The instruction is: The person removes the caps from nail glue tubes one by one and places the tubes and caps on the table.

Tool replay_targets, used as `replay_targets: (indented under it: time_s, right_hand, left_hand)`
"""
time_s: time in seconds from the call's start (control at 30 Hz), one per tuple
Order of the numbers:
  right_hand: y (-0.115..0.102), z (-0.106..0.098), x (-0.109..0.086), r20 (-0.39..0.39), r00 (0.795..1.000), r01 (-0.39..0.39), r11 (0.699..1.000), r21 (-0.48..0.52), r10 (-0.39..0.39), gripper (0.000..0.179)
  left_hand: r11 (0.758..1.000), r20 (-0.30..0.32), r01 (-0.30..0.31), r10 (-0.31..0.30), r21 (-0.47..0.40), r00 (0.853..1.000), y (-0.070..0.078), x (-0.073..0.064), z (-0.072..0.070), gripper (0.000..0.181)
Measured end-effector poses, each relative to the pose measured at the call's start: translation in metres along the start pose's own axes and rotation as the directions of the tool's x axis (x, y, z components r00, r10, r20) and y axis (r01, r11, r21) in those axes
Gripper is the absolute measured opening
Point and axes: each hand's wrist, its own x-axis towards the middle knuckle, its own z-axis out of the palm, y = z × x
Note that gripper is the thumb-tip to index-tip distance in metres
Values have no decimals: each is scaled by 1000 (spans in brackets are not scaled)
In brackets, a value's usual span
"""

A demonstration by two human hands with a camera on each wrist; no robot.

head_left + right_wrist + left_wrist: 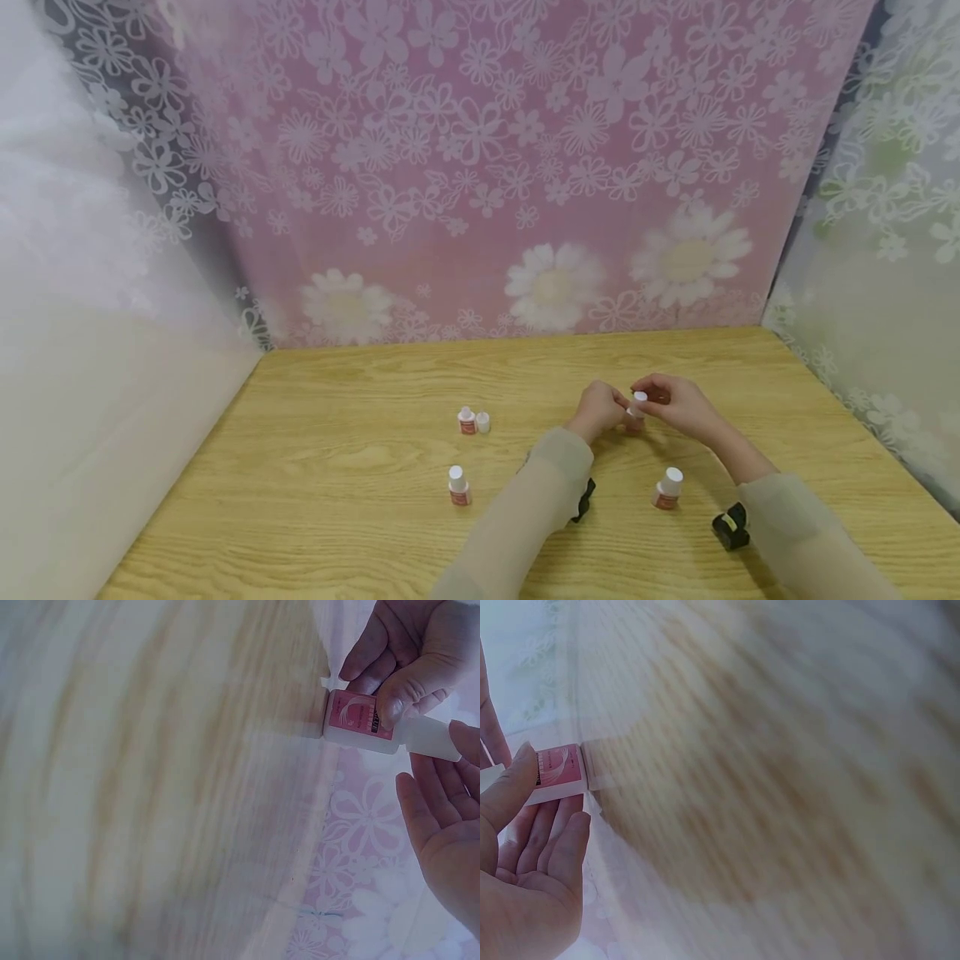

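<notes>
Above the right-hand part of the table, my left hand [600, 408] grips a small white glue bottle [363, 720] with a pink-red label, its thumb across the label. The bottle's base touches or sits close to the wood in the right wrist view. My right hand [678, 408] pinches the tall white cap [640, 398] between thumb and fingers at the top of that bottle. In the left wrist view the thumb and curled fingers of the left hand lie around the bottle's label, and the cap shows only partly at the left edge.
A similar capped bottle [667, 489] stands nearer, below the right hand. To the left stand another capped bottle [459, 487] and an uncapped bottle [467, 422] with a loose white cap [483, 422] beside it. Flowered curtains [480, 167] enclose the wooden table [337, 517].
</notes>
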Motion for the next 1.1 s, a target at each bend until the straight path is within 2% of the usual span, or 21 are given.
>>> replay_targets:
  time_s: [0.2, 0.33, 0.47, 0.57, 0.8, 1.1]
  right_hand:
    - [0, -1, 0, 7, 1000, 21, 1000, 19, -22, 27]
    - [-2, -2, 0, 8, 1000, -18, 999, 41, 18, 36]
    - [-2, -2, 1, -13, 998, -65, 998, -6, 65, 43]
    - [-3, -1, 2, -30, 996, -83, 996, -41, 82, 41]
    - [-6, -1, 2, -41, 996, -85, 995, -48, 83, 33]
    - [-3, 0, 2, -37, 998, -57, 997, -47, 55, 28]
  left_hand:
    - [1000, 3, 12, -12, -13, 1000, 1, 0, -1, 17]
    - [1000, 4, 11, -11, -18, 1000, 2, 1, -2, 17]
    - [1000, 10, -12, 12, -13, 1000, 3, -1, -5, 18]
    - [1000, 12, -15, 15, -9, 1000, 3, -3, -6, 18]
    - [1000, -23, -17, 17, 13, 1000, 1, -3, -3, 18]
    - [1000, -6, -6, 6, -1, 1000, 4, -5, -4, 16]
